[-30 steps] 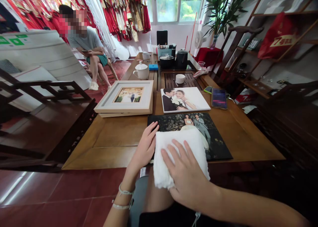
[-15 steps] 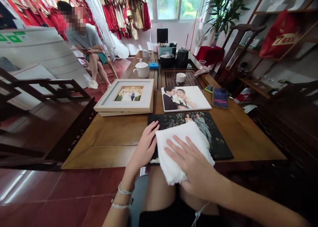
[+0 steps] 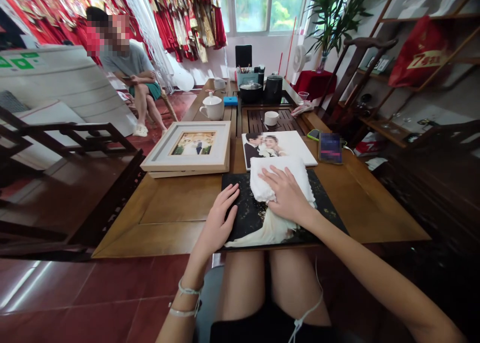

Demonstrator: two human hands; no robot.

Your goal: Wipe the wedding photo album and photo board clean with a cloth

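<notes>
A dark photo panel point(image 3: 243, 208) lies flat at the table's near edge, showing pale fabric of a dress at its lower part. My left hand point(image 3: 221, 215) rests on its left edge with fingers stretched out and holds nothing. With my right hand point(image 3: 285, 193) I hold a folded white towel point(image 3: 258, 180), fingers spread over its top and the near edge caught at the palm. The towel lies across the panel's far edge and covers its upper middle. Its far side overlaps the near edge of a white photo panel point(image 3: 296, 145) of a couple.
Framed pictures point(image 3: 150, 165) are stacked on the left of the wooden table point(image 3: 168, 198). A lidded white cup point(image 3: 212, 108), a small white bowl point(image 3: 271, 118), a black kettle point(image 3: 273, 89) and a phone point(image 3: 330, 149) stand farther back. A person point(image 3: 131, 65) sits at the far left.
My right hand has pushed the white towel away from me, from the panel's near edge to its far edge. The pale dress fabric is now uncovered. My left hand has stayed in place.
</notes>
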